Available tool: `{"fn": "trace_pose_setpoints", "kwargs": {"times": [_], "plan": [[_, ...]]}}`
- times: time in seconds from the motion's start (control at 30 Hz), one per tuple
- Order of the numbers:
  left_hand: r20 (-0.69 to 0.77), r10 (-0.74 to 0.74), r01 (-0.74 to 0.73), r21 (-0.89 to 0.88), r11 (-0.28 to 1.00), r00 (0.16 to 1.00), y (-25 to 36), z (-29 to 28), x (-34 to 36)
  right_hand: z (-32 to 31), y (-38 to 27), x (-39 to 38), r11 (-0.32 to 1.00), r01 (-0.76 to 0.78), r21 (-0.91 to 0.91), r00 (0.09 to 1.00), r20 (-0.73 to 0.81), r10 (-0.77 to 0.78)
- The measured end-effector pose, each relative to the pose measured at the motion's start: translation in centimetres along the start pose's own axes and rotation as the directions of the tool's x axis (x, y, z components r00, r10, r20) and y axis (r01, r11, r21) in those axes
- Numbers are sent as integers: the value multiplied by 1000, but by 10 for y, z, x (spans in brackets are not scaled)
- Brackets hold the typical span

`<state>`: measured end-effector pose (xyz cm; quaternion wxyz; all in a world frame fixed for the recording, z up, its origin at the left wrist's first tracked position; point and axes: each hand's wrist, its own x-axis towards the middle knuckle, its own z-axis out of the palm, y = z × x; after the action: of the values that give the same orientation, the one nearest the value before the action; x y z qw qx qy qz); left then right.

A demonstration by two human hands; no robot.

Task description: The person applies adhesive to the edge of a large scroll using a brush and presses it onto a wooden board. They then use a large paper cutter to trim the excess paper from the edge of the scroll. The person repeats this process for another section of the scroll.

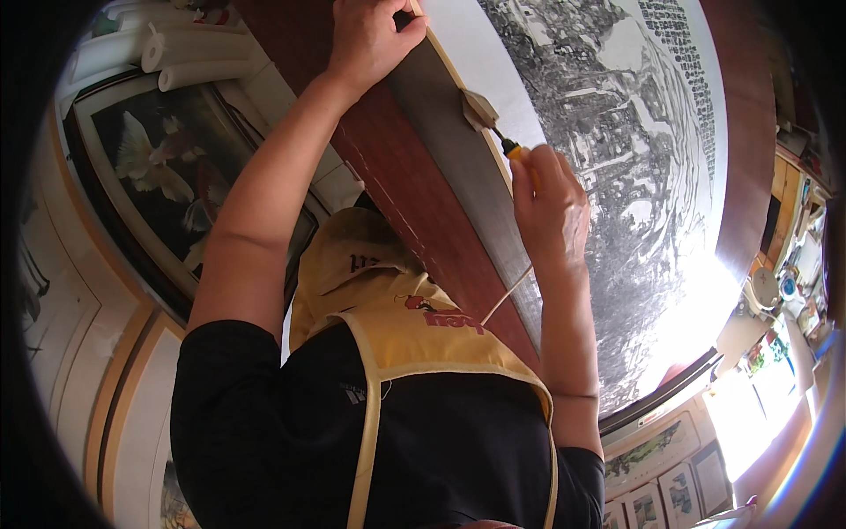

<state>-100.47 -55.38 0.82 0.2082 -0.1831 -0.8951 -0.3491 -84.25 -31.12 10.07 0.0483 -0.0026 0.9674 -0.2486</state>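
My left hand (379,35) is at the top, fingers closed on a narrow light wooden strip (434,46) that runs down along the pale margin of a large black-and-white ink landscape print (617,132). My right hand (551,207) grips a yellow-and-black handled tool (513,148). Its wide, flat, beige-grey head (478,110) lies against the strip, below my left hand. A long dark grey board or band (423,141) sits beside the strip, over a reddish-brown tabletop (401,189). A thin pale stick (502,300) slants across the dark band below my right wrist.
To the left stand a framed bird painting (145,167), white paper rolls (189,55) and leaning frames (115,423). Assorted items crowd a shelf (775,286) at the right. Framed pictures (648,507) and a bright opening (740,419) are at the lower right.
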Motion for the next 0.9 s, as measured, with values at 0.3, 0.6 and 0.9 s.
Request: {"fn": "trace_pose_setpoints", "kwargs": {"times": [0.3, 0.6, 0.9], "plan": [[-17, -40, 41, 57, 998, 999, 0, 5, -1, 13, -31, 57, 1000, 4, 10, 1000, -13, -4], [-116, 23, -25, -16, 1000, 993, -43, 0, 23, 15, -34, 60, 1000, -10, -11, 1000, -12, 10], [-140, 1, 1, 15, 1000, 990, -40, 1, 25, 14, -36, 60, 1000, -26, -9, 1000, 0, 26]]}}
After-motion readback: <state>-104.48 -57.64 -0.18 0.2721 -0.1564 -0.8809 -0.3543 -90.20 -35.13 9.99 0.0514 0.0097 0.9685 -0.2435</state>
